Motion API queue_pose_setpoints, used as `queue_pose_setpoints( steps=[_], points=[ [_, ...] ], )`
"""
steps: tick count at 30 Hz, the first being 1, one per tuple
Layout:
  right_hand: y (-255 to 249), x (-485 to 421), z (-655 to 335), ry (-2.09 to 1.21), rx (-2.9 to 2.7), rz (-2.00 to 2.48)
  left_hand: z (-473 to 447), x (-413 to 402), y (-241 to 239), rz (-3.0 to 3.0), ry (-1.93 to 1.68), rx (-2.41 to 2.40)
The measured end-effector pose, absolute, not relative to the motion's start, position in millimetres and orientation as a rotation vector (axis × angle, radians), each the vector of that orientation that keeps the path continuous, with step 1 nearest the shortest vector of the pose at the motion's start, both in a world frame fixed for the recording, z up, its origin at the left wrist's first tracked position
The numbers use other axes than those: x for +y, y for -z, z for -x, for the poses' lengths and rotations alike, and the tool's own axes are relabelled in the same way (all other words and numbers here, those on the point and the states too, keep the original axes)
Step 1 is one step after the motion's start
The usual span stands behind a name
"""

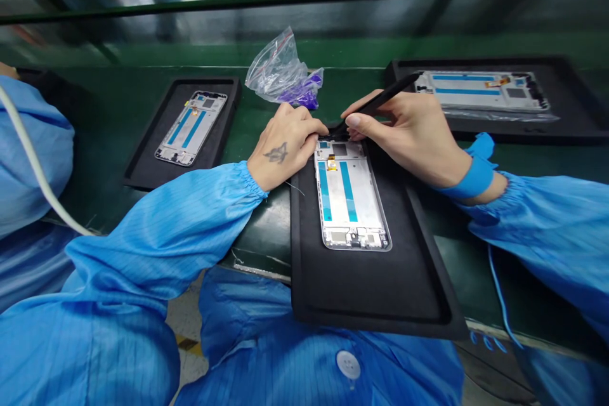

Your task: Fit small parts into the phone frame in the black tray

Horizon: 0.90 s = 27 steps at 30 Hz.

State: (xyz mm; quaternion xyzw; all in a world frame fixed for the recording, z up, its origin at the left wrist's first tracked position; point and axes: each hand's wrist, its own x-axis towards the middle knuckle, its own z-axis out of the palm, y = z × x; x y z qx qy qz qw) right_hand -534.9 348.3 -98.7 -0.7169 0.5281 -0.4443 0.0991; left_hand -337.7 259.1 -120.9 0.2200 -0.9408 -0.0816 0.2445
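Observation:
A silver phone mid-frame with two blue adhesive strips lies in a black foam tray in front of me. My left hand is closed at the frame's top left corner, thumb and fingers gripping that edge; the fingertips are partly hidden. Between the thumb and fingers of my right hand are black tweezers, slanting down to the frame's top end. Their tips touch or nearly touch it, and any small part there is too dark to make out. A gold flex cable shows on the frame.
Similar phone frames lie in a left tray and a right tray. Clear bags with purple pieces sit behind my hands. A blue wrist strap circles my right wrist. A co-worker's sleeve is at far left.

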Motion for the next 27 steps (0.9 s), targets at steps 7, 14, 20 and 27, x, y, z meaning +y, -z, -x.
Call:
queue_pose_setpoints(
  steps=[7,14,20,27],
  points=[
    [97.5,350.4,531.9,1.304,1.619,2.163,337.7,259.8,120.3,-0.598,0.216,-2.568],
    [97.7,349.3,535.4,1.299,1.585,2.157,337.5,259.1,119.8,-0.587,0.212,-2.570],
    [99.4,351.3,533.6,1.312,1.600,2.196,337.7,258.7,121.7,-0.592,0.213,-2.561],
    [100.4,354.0,533.0,1.268,1.676,2.176,335.5,258.2,120.2,-0.563,0.197,-2.578]
  ],
)
